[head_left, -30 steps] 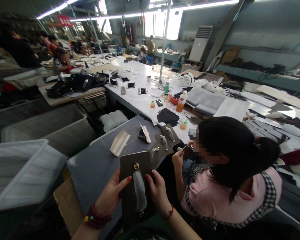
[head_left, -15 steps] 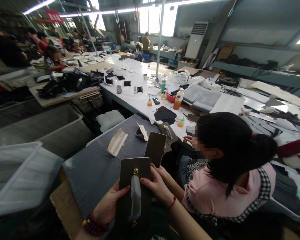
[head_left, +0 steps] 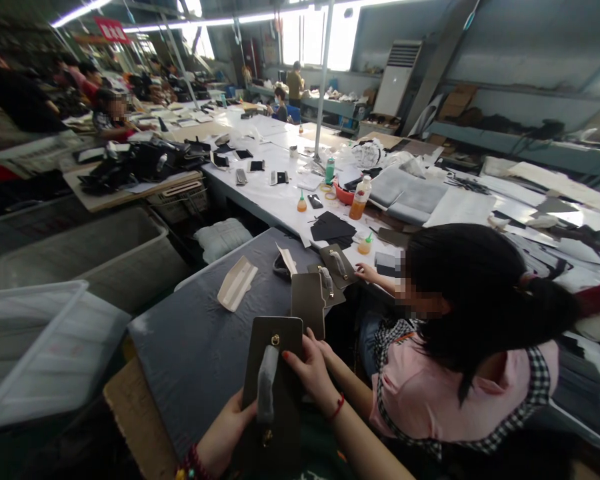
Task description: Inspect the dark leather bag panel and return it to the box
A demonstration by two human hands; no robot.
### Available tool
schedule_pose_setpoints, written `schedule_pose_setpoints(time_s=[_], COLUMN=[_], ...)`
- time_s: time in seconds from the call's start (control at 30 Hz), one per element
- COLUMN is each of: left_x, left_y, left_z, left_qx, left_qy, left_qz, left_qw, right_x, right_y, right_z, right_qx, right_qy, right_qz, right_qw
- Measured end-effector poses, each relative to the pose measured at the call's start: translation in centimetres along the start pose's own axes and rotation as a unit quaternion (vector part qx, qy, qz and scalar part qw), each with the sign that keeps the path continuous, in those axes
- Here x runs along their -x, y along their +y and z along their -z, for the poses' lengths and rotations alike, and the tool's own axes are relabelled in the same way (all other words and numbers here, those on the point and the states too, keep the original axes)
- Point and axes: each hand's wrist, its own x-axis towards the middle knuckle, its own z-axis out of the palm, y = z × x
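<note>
Both of my hands grip a dark olive-brown bag panel point(head_left: 287, 393), held upright close to my body. A handle point(head_left: 267, 383) wrapped in whitish film runs down it between two gold fittings. My left hand point(head_left: 230, 427) is closed on its left edge, thumb on the front near the handle. My right hand point(head_left: 313, 370) holds the upper right edge, thumb on the front and fingers behind. Just beyond, a co-worker's hand point(head_left: 325, 348) is at the lower edge of a similar plain-faced panel point(head_left: 307, 303).
A grey-covered table point(head_left: 195, 333) lies ahead with a beige folded piece point(head_left: 237, 283). More panels with wrapped handles point(head_left: 338, 263) lie near black sheets point(head_left: 333, 229) and glue bottles point(head_left: 365, 245). The co-worker point(head_left: 460, 360) sits close on my right. White bins point(head_left: 40, 360) stand left.
The panel in my hands has tilted, its lower end swinging left, and my left hand has moved down its edge. The co-worker's panel has shifted and turned, uncovering a wrapped handle behind it.
</note>
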Motion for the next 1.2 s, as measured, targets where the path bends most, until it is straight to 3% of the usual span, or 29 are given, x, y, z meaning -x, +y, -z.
schedule_pose_setpoints(time_s=[0.2, 0.33, 0.43, 0.53, 0.6, 0.67, 0.8, 0.93, 1.1, 1.2], left_x=[0.7, 1.5, 2.4, 3.5, 3.9, 4.1, 4.1, 4.2, 4.2, 3.9], left_y=[3.5, 4.7, 4.4, 2.9, 1.6, 0.5, -0.1, 0.8, 1.6, 1.7], left_z=[0.9, 3.2, 5.8, 7.8, 8.1, 7.5, 5.6, 6.6, 10.8, 12.4], left_qx=[-0.064, -0.071, -0.037, 0.105, 0.196, 0.227, 0.160, 0.026, -0.113, -0.176], left_qy=[-0.004, -0.005, -0.004, -0.010, -0.025, 0.020, 0.185, 0.253, 0.277, 0.262], left_qz=[0.009, 0.029, 0.050, 0.057, 0.055, 0.053, -0.018, -0.091, -0.112, -0.117], left_qw=[0.998, 0.997, 0.998, 0.993, 0.979, 0.972, 0.969, 0.963, 0.948, 0.942], right_x=[-2.9, -3.0, -2.5, -2.2, -1.8, -1.2, 0.1, 0.8, 1.0, 1.0], right_y=[-2.1, -1.2, 0.9, 3.0, 3.9, 4.2, 2.9, 0.6, -1.4, -1.6], right_z=[-1.1, -2.9, -3.7, -4.0, -4.4, -5.0, -6.1, -5.4, -4.1, -4.0], right_qx=[-0.001, 0.010, -0.023, -0.080, -0.120, -0.150, -0.207, -0.168, -0.057, 0.019], right_qy=[-0.036, 0.006, 0.087, 0.186, 0.227, 0.243, 0.226, 0.158, 0.068, 0.058], right_qz=[0.008, 0.034, 0.005, -0.033, -0.057, -0.075, -0.108, -0.110, -0.072, -0.044], right_qw=[0.999, 0.999, 0.996, 0.979, 0.965, 0.955, 0.946, 0.967, 0.993, 0.997])
